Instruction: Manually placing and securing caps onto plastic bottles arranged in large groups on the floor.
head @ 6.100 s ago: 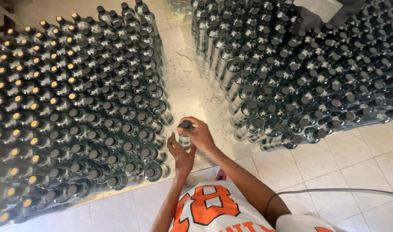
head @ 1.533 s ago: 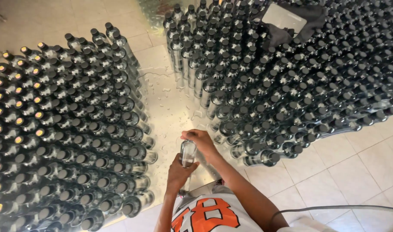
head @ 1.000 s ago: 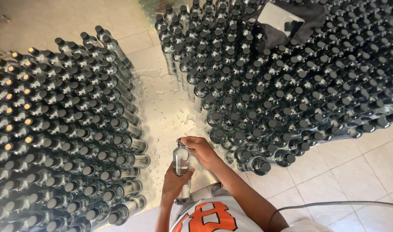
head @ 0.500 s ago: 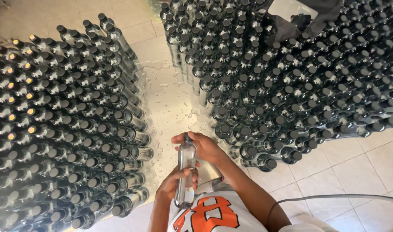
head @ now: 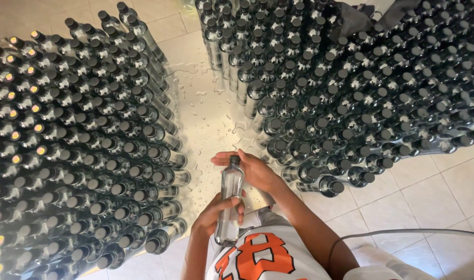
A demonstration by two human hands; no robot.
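Observation:
I hold a clear glass bottle (head: 230, 199) with a dark cap, tilted away from me over the wet tiled floor. My left hand (head: 216, 212) is wrapped around the bottle's lower body. My right hand (head: 252, 168) is at the bottle's neck, fingers curled about the cap. Both hands sit in the narrow gap between two large blocks of standing bottles, just above my white shirt with orange print (head: 258, 256).
A dense block of capped bottles (head: 76, 150) fills the left; some at its far left have yellow tops. Another block (head: 351, 88) fills the right. Water drops spot the tiled aisle (head: 206, 109). A dark cloth (head: 351, 18) lies on the right block. A cable (head: 403, 233) crosses the floor.
The bottle has swung from upright near the floor to tilted in front of me. My left hand slid down its body. My right hand stays at the cap.

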